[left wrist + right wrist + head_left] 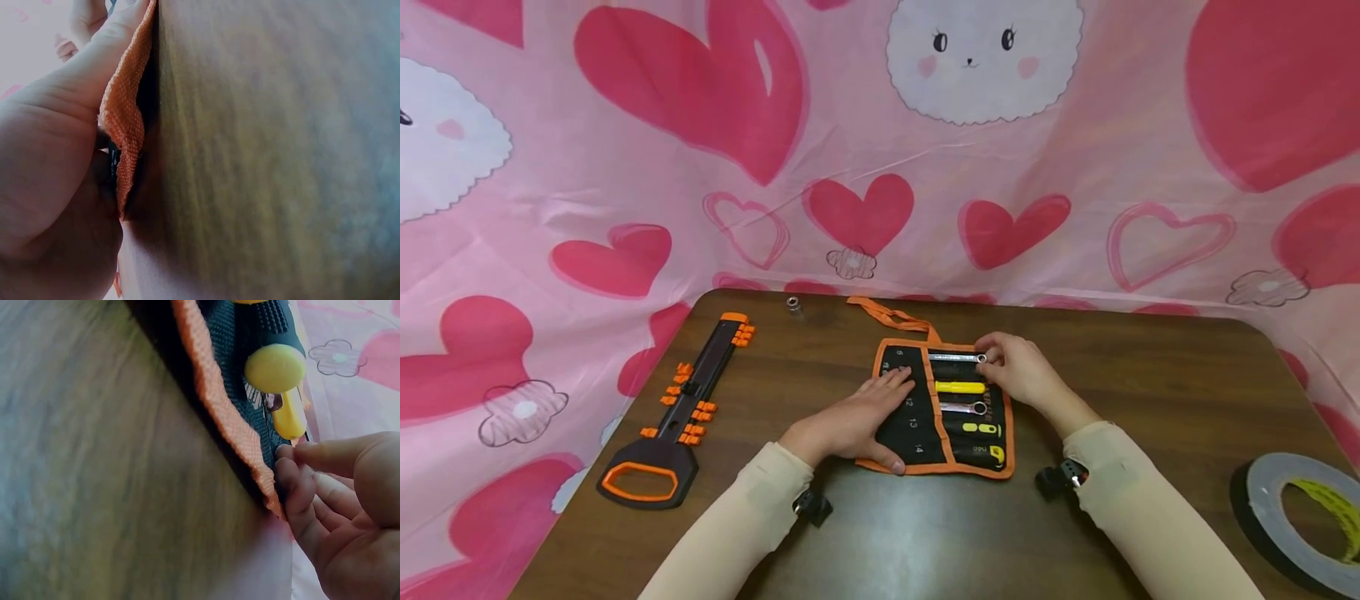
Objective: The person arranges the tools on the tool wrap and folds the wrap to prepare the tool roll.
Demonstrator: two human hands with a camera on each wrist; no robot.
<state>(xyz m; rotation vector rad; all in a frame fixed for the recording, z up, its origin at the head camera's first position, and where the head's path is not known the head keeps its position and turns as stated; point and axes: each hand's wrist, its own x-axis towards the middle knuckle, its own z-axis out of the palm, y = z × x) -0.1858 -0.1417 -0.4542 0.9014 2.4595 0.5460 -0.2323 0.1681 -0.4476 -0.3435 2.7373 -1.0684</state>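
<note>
A black tool roll (891, 429) with orange edging lies unfolded on the table, its left side marked with numbers. My left hand (857, 417) rests on that side with fingers extended, and the thumb lies at the near orange edge (128, 119). With fingertips and thumb, my right hand (1018, 371) pinches the ring end of a silver combination wrench (953, 358) in the top pocket. Below it sit a yellow-handled tool (961, 387), a second combination wrench (964, 408) and two yellow-ended tools. In the right wrist view, the fingertips are beside the roll's orange trim (215, 400); the wrench is hidden there.
At left lies a black rack with orange clips (685, 400) and a handle. A small silver socket (793, 305) stands near the back edge. The roll's orange strap (891, 317) trails backward. A large tape roll (1270, 508) lies at the right front.
</note>
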